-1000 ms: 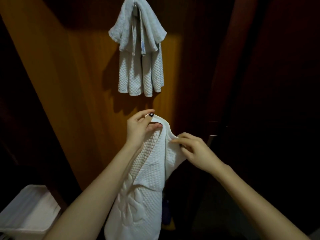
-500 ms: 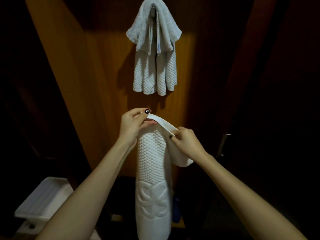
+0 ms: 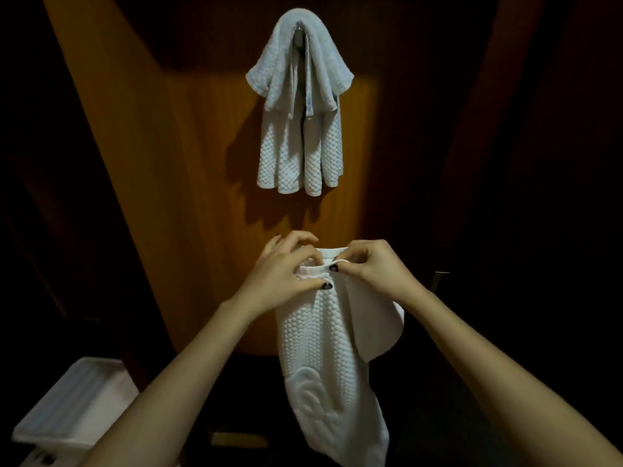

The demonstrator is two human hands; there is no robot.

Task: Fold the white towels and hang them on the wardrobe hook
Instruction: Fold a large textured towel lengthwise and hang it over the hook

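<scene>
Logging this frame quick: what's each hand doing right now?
Left hand: closed, pinching the top edge of the white towel.
Right hand: closed, pinching the same towel's top edge.

I stand in a dim home bedroom at an orange-brown wooden wardrobe panel (image 3: 188, 170), a white waffle towel (image 3: 300, 129) hanging on its hook.

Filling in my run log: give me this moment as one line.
stage: folding | left hand: pinches top edge of held towel | right hand: pinches same edge | other towel: draped over hook
</scene>
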